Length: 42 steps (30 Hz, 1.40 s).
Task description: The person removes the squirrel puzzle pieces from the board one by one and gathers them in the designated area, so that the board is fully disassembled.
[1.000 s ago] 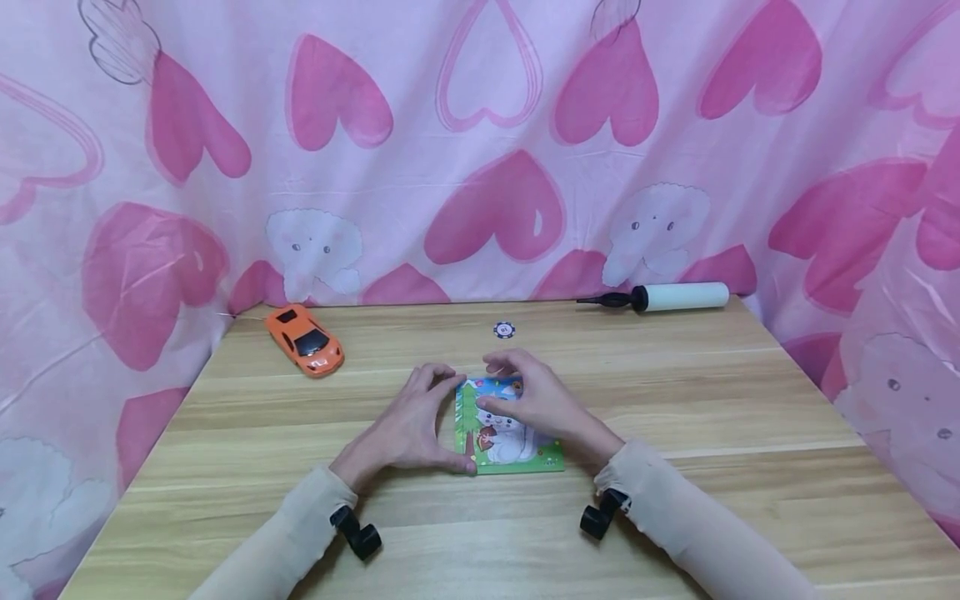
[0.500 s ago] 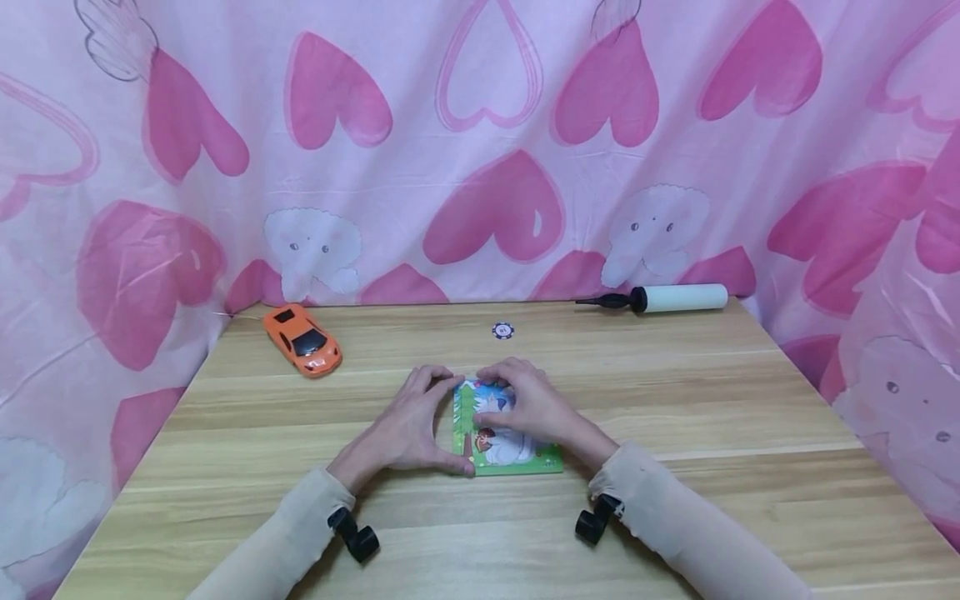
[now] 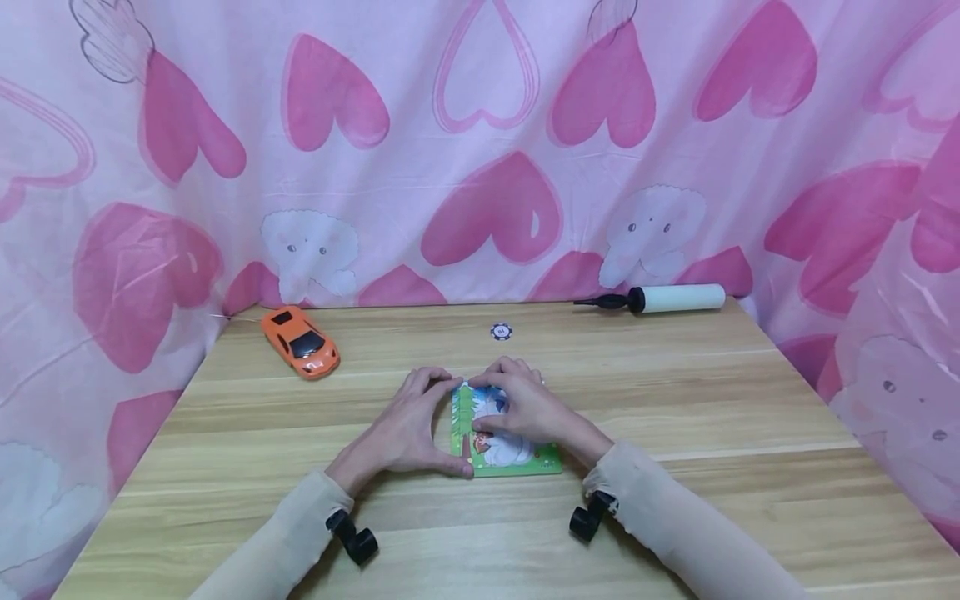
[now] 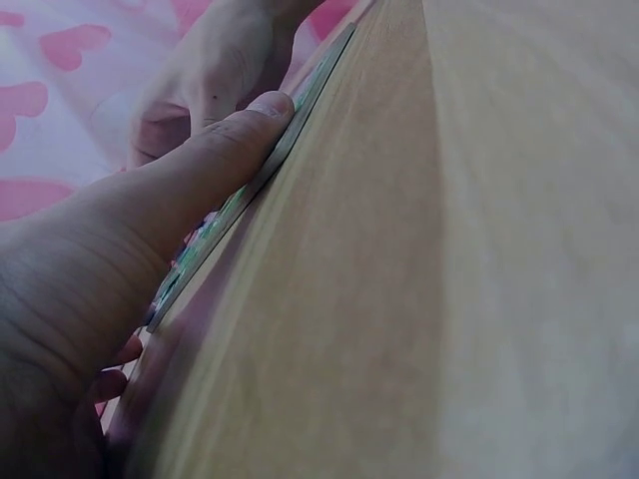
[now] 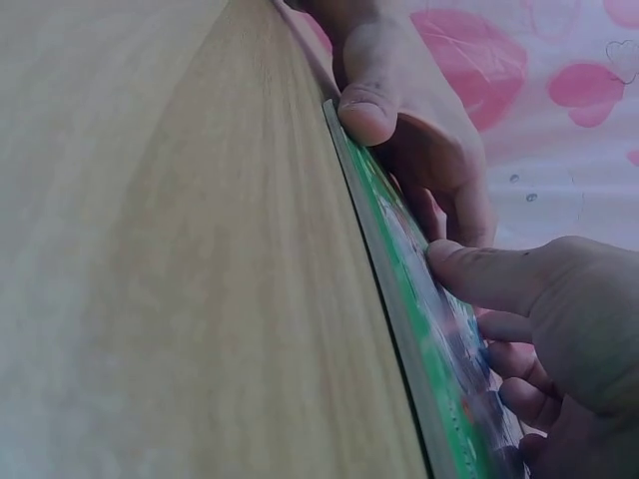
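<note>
From where I'm standing: a person in beige sleeves (image 3: 667, 517) has both hands on a small picture board (image 3: 506, 452), nr the middle of the wood-grain table (image 3: 697, 433), toward the person's side. Board lies on the tabletop; its thin edge shows in both wrist views.

L hand (image 3: 405, 429) is spread wide along the board's L side, thumb at the nr L corner, fingertips at the far L corner, so it holds the board btwn them. R hand (image 3: 528, 410) is over the upper R part, thumb & index a modest gap apart, thumb tip on the printed face, other fingers bent; can't tell if anything small is under the palm.

Pic shows a green tree, grass & a white cartoon animal, partly hidden by the R hand. Might be a shallow tray w/ pieces set in, but can't tell from here.

Just past the hands, a blue-&-white chip (image 3: 501, 332). Far L: orange toy car (image 3: 302, 343), nose angled toward the person. Far R, by the back edge: a pump (image 3: 678, 298), black nozzle pointing L, pale barrel lying on its side; can't see into it. Black wrist mounts (image 3: 352, 537) hang by both cuffs. Behind it all, a pink curtain (image 3: 405, 187) w/ hearts & white animals.
</note>
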Each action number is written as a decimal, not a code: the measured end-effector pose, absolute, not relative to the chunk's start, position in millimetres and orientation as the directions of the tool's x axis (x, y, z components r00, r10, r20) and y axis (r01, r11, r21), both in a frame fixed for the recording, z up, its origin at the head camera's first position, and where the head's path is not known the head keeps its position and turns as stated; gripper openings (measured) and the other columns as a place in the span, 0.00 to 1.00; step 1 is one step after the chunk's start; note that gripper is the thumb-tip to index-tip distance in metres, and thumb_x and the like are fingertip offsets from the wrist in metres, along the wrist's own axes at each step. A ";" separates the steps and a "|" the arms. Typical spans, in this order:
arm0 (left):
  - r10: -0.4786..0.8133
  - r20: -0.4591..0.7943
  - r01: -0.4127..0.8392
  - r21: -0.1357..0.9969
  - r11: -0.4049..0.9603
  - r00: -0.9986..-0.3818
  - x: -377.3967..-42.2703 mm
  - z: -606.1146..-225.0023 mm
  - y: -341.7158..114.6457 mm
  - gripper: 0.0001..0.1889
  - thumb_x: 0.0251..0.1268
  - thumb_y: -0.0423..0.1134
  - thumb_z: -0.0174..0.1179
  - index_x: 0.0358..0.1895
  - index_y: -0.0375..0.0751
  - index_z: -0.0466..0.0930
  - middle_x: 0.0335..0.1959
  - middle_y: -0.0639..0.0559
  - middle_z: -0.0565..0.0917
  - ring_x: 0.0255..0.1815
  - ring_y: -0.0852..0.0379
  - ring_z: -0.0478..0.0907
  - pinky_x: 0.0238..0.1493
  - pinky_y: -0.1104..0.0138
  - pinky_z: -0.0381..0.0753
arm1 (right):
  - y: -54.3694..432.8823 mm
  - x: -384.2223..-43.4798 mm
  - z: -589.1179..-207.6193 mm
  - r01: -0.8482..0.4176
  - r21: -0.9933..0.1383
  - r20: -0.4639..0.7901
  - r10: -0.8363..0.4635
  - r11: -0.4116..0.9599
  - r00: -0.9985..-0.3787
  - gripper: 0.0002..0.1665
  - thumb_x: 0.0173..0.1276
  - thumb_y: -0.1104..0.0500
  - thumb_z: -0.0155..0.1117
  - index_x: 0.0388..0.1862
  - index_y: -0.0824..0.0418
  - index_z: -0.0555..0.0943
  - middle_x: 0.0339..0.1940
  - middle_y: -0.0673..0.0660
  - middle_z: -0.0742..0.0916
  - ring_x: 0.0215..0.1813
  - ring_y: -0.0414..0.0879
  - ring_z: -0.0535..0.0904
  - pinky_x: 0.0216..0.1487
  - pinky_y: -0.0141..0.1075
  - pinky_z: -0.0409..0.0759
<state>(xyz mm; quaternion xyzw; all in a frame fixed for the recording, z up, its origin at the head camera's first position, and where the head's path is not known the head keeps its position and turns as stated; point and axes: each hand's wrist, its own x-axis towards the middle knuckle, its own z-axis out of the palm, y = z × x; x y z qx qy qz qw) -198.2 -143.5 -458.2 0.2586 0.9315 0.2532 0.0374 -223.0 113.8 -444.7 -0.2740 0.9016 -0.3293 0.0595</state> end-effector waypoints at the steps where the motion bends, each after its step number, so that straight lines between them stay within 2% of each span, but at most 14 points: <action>1: 0.500 0.062 0.463 0.491 0.738 -0.864 -198.3 -458.4 -143.7 0.72 0.37 0.86 0.77 0.87 0.49 0.66 0.83 0.49 0.63 0.83 0.46 0.60 0.85 0.42 0.67 | 113.4 -223.3 -444.6 -0.456 -0.625 0.072 -0.535 0.633 -0.842 0.37 0.68 0.47 0.87 0.74 0.52 0.86 0.59 0.48 0.81 0.62 0.47 0.72 0.65 0.50 0.67; 13: 0.490 0.054 0.449 0.499 0.741 -0.870 -198.7 -459.2 -145.0 0.72 0.37 0.86 0.78 0.87 0.51 0.66 0.83 0.50 0.63 0.82 0.46 0.60 0.85 0.42 0.66 | 111.2 -223.9 -444.1 -0.463 -0.621 0.082 -0.535 0.632 -0.841 0.37 0.67 0.47 0.87 0.74 0.50 0.85 0.60 0.49 0.81 0.63 0.48 0.72 0.68 0.51 0.68; 21: 0.484 0.045 0.442 0.489 0.752 -0.874 -197.6 -458.1 -143.0 0.73 0.36 0.87 0.77 0.88 0.52 0.65 0.84 0.50 0.62 0.83 0.46 0.60 0.85 0.42 0.67 | 113.7 -223.2 -441.3 -0.451 -0.640 0.083 -0.527 0.622 -0.846 0.30 0.74 0.58 0.80 0.74 0.50 0.85 0.62 0.48 0.80 0.65 0.47 0.71 0.69 0.50 0.67; 30: 0.491 0.049 0.450 0.488 0.748 -0.870 -197.7 -457.6 -144.0 0.74 0.36 0.87 0.78 0.88 0.49 0.66 0.84 0.49 0.62 0.84 0.46 0.60 0.85 0.43 0.66 | 114.4 -224.9 -442.1 -0.471 -0.626 0.115 -0.525 0.621 -0.844 0.29 0.75 0.58 0.79 0.73 0.50 0.85 0.62 0.48 0.80 0.67 0.48 0.71 0.70 0.50 0.66; 36: 0.507 0.061 0.470 0.484 0.738 -0.860 -199.0 -458.0 -144.8 0.74 0.38 0.87 0.77 0.88 0.47 0.65 0.83 0.49 0.63 0.83 0.48 0.61 0.86 0.45 0.66 | 122.1 -227.4 -435.2 -0.469 -0.672 0.152 -0.512 0.574 -0.845 0.28 0.76 0.59 0.78 0.72 0.49 0.85 0.64 0.50 0.79 0.70 0.51 0.69 0.72 0.53 0.64; 40: 0.519 0.073 0.485 0.485 0.728 -0.852 -199.1 -459.2 -144.7 0.73 0.38 0.87 0.76 0.88 0.47 0.66 0.83 0.51 0.65 0.80 0.50 0.63 0.85 0.46 0.67 | 132.1 -230.0 -427.0 -0.469 -0.679 0.176 -0.495 0.565 -0.851 0.29 0.76 0.60 0.77 0.74 0.49 0.84 0.65 0.51 0.79 0.72 0.53 0.69 0.75 0.56 0.67; 42: 0.523 0.079 0.491 0.485 0.723 -0.849 -198.7 -459.8 -144.4 0.73 0.39 0.87 0.76 0.87 0.47 0.66 0.83 0.51 0.65 0.80 0.50 0.63 0.85 0.46 0.66 | 139.0 -231.3 -421.9 -0.464 -0.682 0.185 -0.480 0.566 -0.858 0.30 0.76 0.61 0.77 0.75 0.48 0.83 0.65 0.54 0.79 0.72 0.56 0.71 0.72 0.58 0.73</action>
